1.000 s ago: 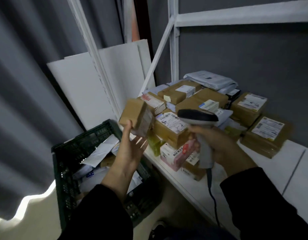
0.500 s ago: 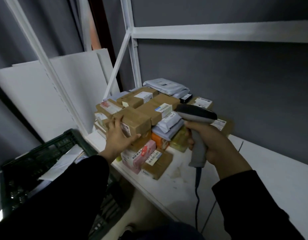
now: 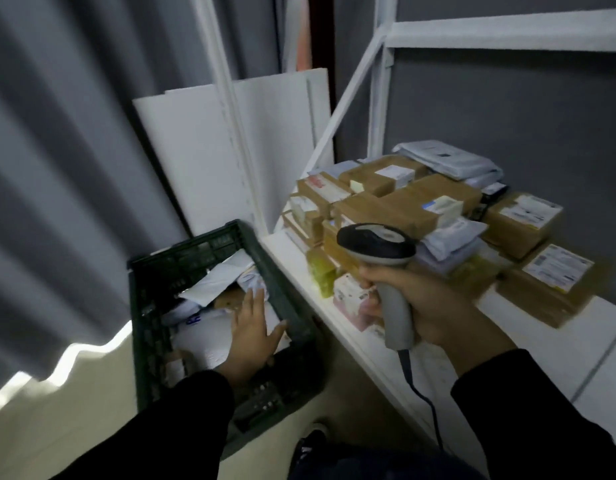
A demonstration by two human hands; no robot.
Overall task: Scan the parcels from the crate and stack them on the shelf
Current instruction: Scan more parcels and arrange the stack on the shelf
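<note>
A dark green crate (image 3: 150, 299) stands on the floor at lower left, holding white mailers (image 3: 220, 278) and other parcels. My left hand (image 3: 252, 329) reaches down into it with fingers spread, holding nothing. My right hand (image 3: 427, 306) grips a grey and black barcode scanner (image 3: 379, 245) by its handle, above the white shelf (image 3: 507, 358). A heap of brown boxes (image 3: 396, 206) and grey mailers lies stacked on the shelf behind the scanner.
White boards (image 3: 202, 157) lean against the wall behind the crate. White shelf posts (image 3: 230, 109) and an upper beam (image 3: 507, 32) frame the shelf. Grey curtain at left. The scanner cable (image 3: 424, 403) hangs down past the shelf's front edge. My shoe (image 3: 310, 445) stands below.
My left hand let go of the brown box on the heap and dropped into the crate. The view swung back left and down. My right hand still holds the scanner.
</note>
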